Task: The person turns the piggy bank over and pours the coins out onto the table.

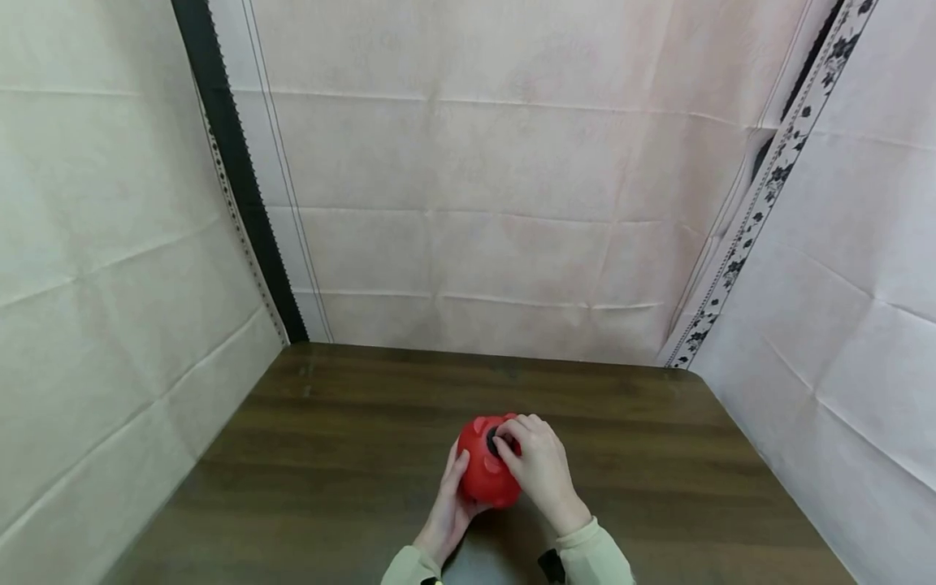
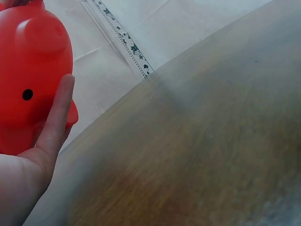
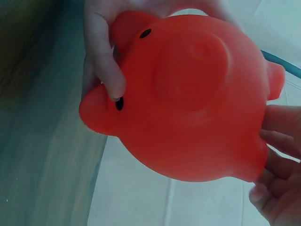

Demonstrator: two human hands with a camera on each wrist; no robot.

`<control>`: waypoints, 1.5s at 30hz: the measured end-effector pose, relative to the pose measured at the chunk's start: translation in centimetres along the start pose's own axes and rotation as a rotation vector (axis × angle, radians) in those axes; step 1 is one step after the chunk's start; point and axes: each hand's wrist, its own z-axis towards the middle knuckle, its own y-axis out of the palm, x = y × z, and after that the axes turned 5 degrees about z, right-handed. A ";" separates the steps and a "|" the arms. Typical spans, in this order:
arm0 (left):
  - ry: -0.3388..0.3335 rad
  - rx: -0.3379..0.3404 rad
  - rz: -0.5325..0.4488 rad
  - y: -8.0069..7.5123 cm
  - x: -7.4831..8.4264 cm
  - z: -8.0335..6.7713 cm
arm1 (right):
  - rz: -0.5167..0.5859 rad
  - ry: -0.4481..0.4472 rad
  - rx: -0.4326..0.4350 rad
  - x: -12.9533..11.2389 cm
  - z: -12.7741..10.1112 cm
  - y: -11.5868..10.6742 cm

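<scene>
Cradling a red piggy bank [image 1: 484,471] from its left side, the left hand [image 1: 444,512] has its fingers laid fairly straight along the toy's flank. The right hand [image 1: 537,467] comes over the top from the right, its fingertips curled onto a dark round spot on the upturned face of the pig. Both hands hold the bank just above the dark wooden worktop [image 1: 366,455], near its front edge and about midway across.

Pale, creased sheets [image 1: 475,203] hang as walls on three sides of the worktop, with a patterned black border strip [image 1: 760,203] in the right corner. Nothing stands between me and the toy.

From the left wrist, one straight finger [image 2: 56,117] rests against the pig beside a small black eye. The right wrist view shows the snout, two black dots and a moulded round swell, with fingers [image 3: 101,56] of one hand pressing near the snout and those of the other at the far end.
</scene>
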 end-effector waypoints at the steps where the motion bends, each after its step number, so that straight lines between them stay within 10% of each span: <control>1: 0.005 0.001 -0.004 0.0 0.0 0.0 | 0.002 0.003 0.016 0.0 0.0 0.1; 26: 0.104 0.050 -0.057 -0.1 0.2 -0.1 | 0.061 0.036 0.191 -0.5 0.1 1.9; 45: 0.121 0.106 -0.032 -0.1 0.3 0.1 | 0.053 0.072 0.072 -0.6 0.5 1.4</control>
